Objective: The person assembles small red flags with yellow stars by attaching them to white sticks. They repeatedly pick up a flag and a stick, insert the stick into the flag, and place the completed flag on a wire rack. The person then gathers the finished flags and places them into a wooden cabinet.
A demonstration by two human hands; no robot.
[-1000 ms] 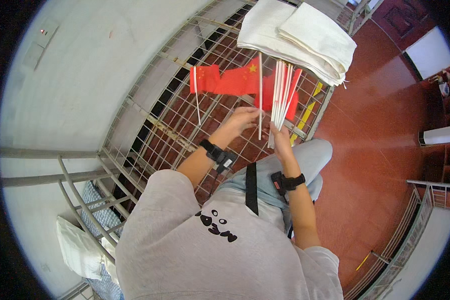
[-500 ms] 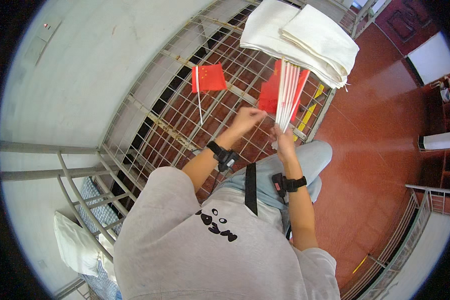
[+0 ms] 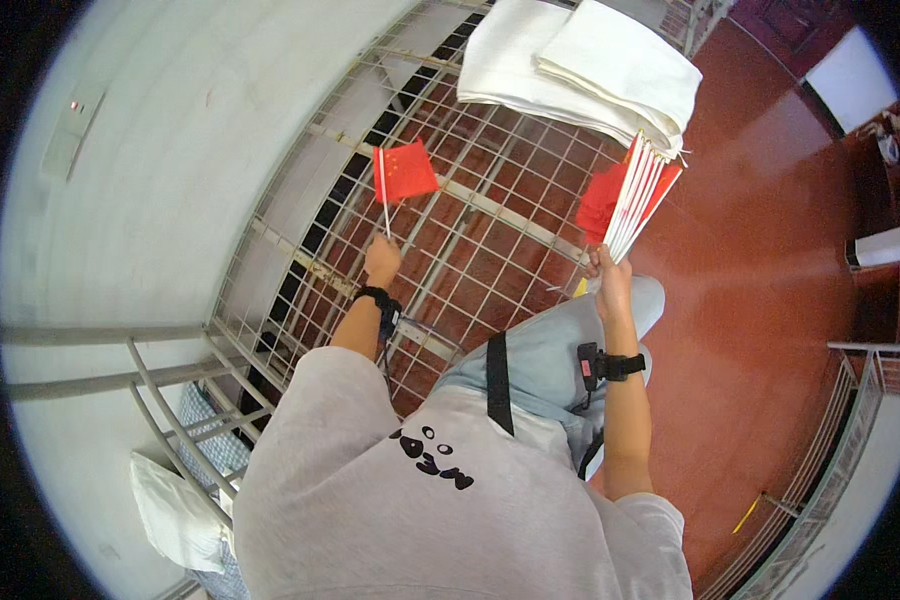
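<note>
My left hand (image 3: 382, 262) is closed around the lower end of the white stick of a small red flag (image 3: 406, 172) with yellow stars. The flag's cloth is spread out above a wire-mesh bed base (image 3: 495, 230); whether it touches the mesh I cannot tell. In my right hand (image 3: 613, 280) is a fanned bundle of similar small flags (image 3: 636, 205), gripped by the bottom ends of their white sticks. Their red cloths hang together on both sides of the sticks. Black straps with small devices circle both wrists.
Folded white cloths (image 3: 610, 70) lie at the mesh's far end, just beyond the bundle. A pale wall (image 3: 170, 150) runs along the left. Metal rails (image 3: 160, 390) stand at lower left beside a white pillow (image 3: 175, 510). Reddish floor (image 3: 740, 300) stretches to the right.
My left hand has moved left, away from the bundle, and taken hold of the single flag's stick. My right hand has shifted right with the bundle.
</note>
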